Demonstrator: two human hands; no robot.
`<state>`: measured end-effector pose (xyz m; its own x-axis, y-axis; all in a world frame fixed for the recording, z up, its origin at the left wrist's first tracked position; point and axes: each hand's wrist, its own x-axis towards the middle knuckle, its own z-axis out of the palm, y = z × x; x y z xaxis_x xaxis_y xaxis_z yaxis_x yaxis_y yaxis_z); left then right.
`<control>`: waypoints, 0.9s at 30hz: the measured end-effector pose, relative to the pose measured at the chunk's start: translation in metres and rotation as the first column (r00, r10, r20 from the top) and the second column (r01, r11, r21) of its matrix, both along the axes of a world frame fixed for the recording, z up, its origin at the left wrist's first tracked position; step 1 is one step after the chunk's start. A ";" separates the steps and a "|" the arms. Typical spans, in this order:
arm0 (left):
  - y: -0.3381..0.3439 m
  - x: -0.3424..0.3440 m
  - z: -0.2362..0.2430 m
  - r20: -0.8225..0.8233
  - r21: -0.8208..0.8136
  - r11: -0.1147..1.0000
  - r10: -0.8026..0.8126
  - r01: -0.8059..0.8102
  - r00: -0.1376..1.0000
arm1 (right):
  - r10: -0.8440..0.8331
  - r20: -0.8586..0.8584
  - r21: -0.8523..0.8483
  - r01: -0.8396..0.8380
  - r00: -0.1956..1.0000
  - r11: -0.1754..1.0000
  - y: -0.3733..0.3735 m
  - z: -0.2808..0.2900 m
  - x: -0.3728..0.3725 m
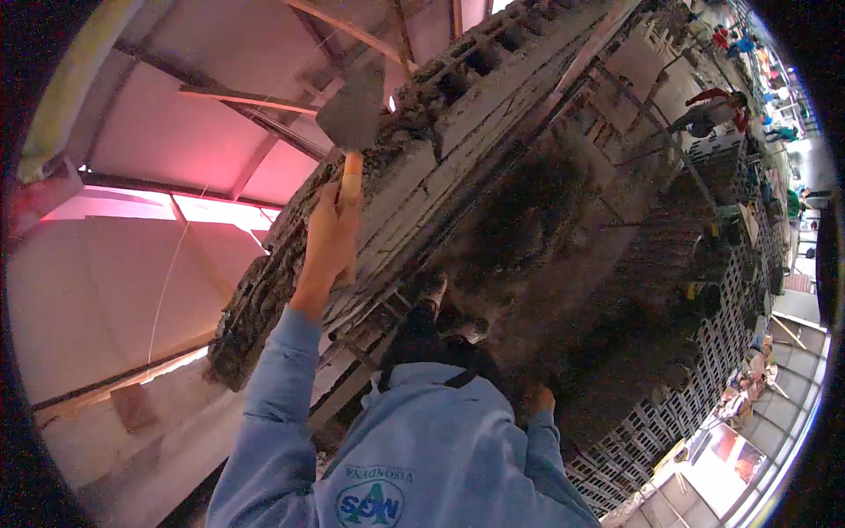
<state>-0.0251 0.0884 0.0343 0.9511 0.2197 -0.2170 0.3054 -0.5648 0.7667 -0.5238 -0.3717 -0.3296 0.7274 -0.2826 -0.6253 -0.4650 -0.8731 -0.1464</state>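
Note:
My left hand (331, 236) is raised and wrapped round the wooden handle of a trowel. The grey trowel blade (354, 113) points away from me, over a rough heap of mortar (414, 119) along the top of a wall. Below it runs the flat wall face (475, 132), with its joints showing as lines. Low at my side, my right hand (540, 399) hangs in shadow next to my body. Its fingers are too dark to make out.
Hollow blocks (480, 57) line the wall top farther along. Metal roof sheets and beams (255, 101) rise on the left. Past the dark floor (563, 299), stacked hollow bricks (660, 422) stand at the right. A person (717, 110) bends at the far right, with several others beyond.

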 end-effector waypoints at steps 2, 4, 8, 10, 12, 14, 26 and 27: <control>-0.011 -0.003 0.006 -0.044 -0.074 0.994 0.079 -0.083 0.996 | -0.089 -0.044 0.026 0.090 0.995 0.996 -0.001 0.003 -0.013; -0.016 -0.001 0.006 0.015 -0.061 0.992 0.111 -0.110 0.994 | -0.167 -0.059 0.068 0.171 0.984 0.983 -0.004 0.003 -0.021; 0.008 0.017 -0.060 0.281 0.225 0.974 -0.049 -0.016 0.958 | -0.130 -0.040 0.079 0.133 0.991 0.988 -0.021 -0.017 -0.040; 0.012 0.014 -0.054 0.277 0.198 0.979 -0.012 -0.045 0.961 | 0.205 -0.023 -0.074 -0.206 0.979 0.976 -0.013 0.010 -0.007; -0.018 0.005 -0.019 0.086 -0.135 0.980 0.155 -0.143 0.984 | -0.597 0.038 0.470 0.513 0.801 0.718 -0.033 -0.013 -0.037; -0.024 0.014 -0.022 0.050 -0.061 0.996 0.064 -0.061 0.997 | -0.881 -0.132 0.699 0.672 0.455 0.243 -0.058 -0.037 -0.068; -0.019 0.010 -0.018 0.031 -0.101 0.989 0.110 -0.107 0.993 | -0.830 0.015 0.513 0.708 0.558 0.486 -0.041 0.001 -0.003; -0.016 0.013 -0.022 0.024 -0.099 0.992 0.084 -0.081 0.996 | -0.480 0.198 0.288 0.417 0.855 0.862 -0.050 -0.008 -0.009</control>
<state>-0.0123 0.0725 0.0122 0.9368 0.2764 -0.2143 0.3249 -0.4607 0.8260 -0.5326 -0.4220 -0.3378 0.6973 -0.4901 -0.5231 -0.7162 -0.5056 -0.4810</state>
